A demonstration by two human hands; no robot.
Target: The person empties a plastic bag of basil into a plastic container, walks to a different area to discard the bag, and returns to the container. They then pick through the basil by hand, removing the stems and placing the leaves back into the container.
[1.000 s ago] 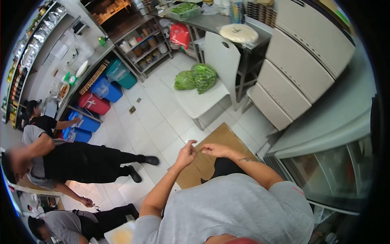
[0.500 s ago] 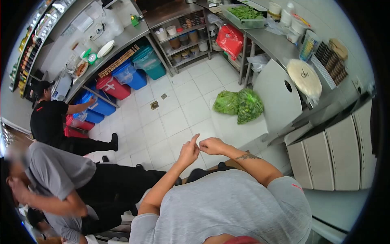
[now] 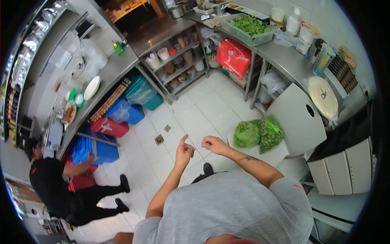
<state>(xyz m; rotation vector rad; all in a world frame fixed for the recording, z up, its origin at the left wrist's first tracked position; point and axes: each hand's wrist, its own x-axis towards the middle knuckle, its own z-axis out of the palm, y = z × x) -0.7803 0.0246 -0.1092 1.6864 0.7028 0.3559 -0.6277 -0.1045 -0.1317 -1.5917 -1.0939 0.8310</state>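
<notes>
My left hand (image 3: 185, 151) is raised above the tiled floor, its index finger stretched out and the other fingers partly curled, with nothing in it. To its right is my right hand (image 3: 216, 145), fingers curled in and no object showing in them. A gap separates the two hands. Nearest to my right hand are a bag of light green leafy vegetables (image 3: 247, 133) and a bag of darker green vegetables (image 3: 271, 134), side by side on the seat of a white chair (image 3: 298, 120). Neither hand touches them.
A co-worker in black (image 3: 53, 187) stands at the left counter, near blue bins (image 3: 101, 146) and a red bin (image 3: 111, 126). Ahead is a steel shelf (image 3: 174, 67) with containers. A tub of green leaves (image 3: 250, 30) stands on the right counter; drawers (image 3: 339, 168) are at right.
My hands have moved farther apart. The view has shifted forward and turned. A person in grey at the left has mostly left the view, and the co-worker in black appears lower in it.
</notes>
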